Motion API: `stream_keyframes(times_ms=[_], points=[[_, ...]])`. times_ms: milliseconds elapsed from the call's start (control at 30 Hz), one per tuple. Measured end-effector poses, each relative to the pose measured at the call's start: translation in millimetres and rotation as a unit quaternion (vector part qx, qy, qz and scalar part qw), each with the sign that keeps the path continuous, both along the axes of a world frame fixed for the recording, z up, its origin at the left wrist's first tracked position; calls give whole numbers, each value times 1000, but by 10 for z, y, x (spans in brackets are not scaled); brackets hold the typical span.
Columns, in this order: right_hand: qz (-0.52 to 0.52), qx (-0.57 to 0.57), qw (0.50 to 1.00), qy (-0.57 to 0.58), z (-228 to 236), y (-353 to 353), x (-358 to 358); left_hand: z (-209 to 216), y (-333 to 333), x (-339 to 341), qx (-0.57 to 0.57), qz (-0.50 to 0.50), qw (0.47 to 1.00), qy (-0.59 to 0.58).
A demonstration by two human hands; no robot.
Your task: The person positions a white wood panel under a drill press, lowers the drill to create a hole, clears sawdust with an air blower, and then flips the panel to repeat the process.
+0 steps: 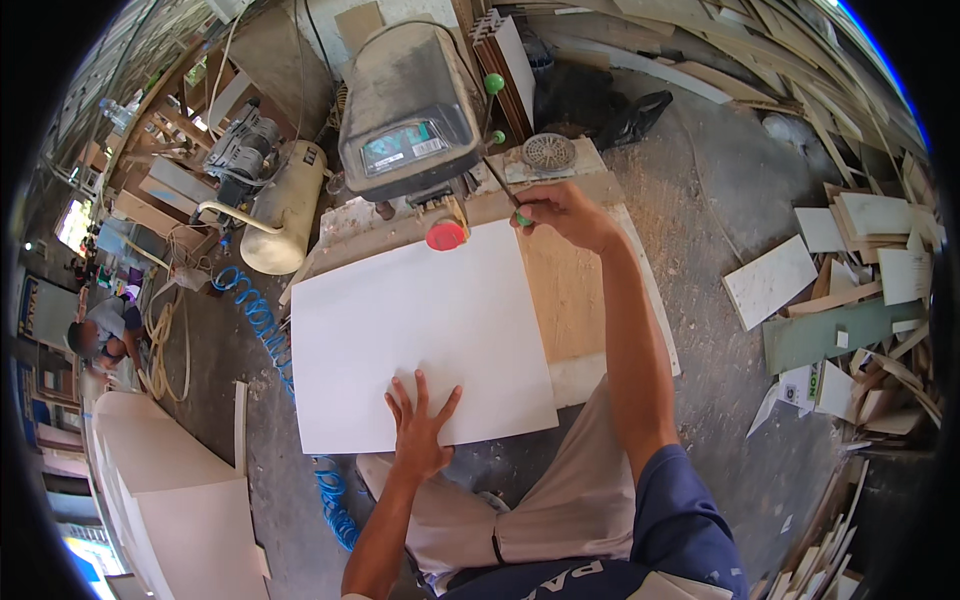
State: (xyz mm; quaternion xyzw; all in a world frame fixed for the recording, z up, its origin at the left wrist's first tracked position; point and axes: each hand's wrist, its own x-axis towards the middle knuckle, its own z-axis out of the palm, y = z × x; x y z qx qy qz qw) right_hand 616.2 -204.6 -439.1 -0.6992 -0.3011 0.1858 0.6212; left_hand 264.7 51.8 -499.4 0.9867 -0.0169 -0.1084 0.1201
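The white panel (400,320) lies on the worktop (571,290), under the drill press (410,110). With only the left hand (420,428) steadying it, fingers spread, uneven pressure could let it twist while the right hand (562,215) pinches the green lever knob (522,217).

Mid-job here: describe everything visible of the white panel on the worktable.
The white panel is a plain, smooth, roughly rectangular sheet, seemingly thin, perhaps laminated board. It lies flat on the worktable, its near edge apparently overhanging. The left grip rests spread open near that edge. A red machine part overlaps the far edge in view; contact is unclear.
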Motion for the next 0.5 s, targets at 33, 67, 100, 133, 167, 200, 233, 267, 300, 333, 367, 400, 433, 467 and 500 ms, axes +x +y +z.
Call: stream_keyframes(times_ms=[33, 67, 100, 133, 167, 200, 233, 267, 300, 333, 367, 400, 433, 467, 500], points=[[-2, 4, 1000, -3, -8, 11, -4, -2, 2, -5, 0, 1, 1000, 1], [-4, 8, 1000, -7, -21, 31, -11, -4, 4, -12, 1, 3, 1000, 2], [-4, 13, 1000, -12, -17, 51, -8, -3, 4, -16, 1, 5, 1000, 1], [-2, 8, 1000, -9, -11, 56, -4, -9, 6, -22, -1, 3, 1000, -2], [0, 3, 1000, -7, -4, 60, -1, -20, 10, -30, -2, 0, 1000, -5], [1, -4, 1000, -5, 4, 41, 5, -29, -3, -27, -6, -4, 1000, -8], [4, 1, 1000, -2, 9, 28, 10, -33, -15, -24, -7, -6, 1000, -12], [6, 7, 1000, 0, 13, 19, 13, -33, -27, -20, -9, -8, 1000, -15], [10, 10, 1000, 3, 13, 8, 3, -46, -50, -21, -12, -10, 1000, -17], [2, 14, 1000, 2, 8, 7, -9, -54, -63, -18, -11, -4, 1000, -16], [-5, 18, 1000, 2, 2, 15, -22, -58, -70, -13, -11, 0, 1000, -15], [-13, 24, 1000, -1, -6, 33, -19, -52, -61, -5, -8, 5, 1000, -16], [-9, 28, 1000, -7, -22, 46, -12, -48, -53, -8, -12, 3, 1000, -19], [-4, 32, 999, -12, -32, 57, -4, -46, -46, -11, -17, 1, 1000, -21], [0, 36, 999, -18, -41, 63, 5, -48, -45, -14, -21, -1, 1000, -24]])
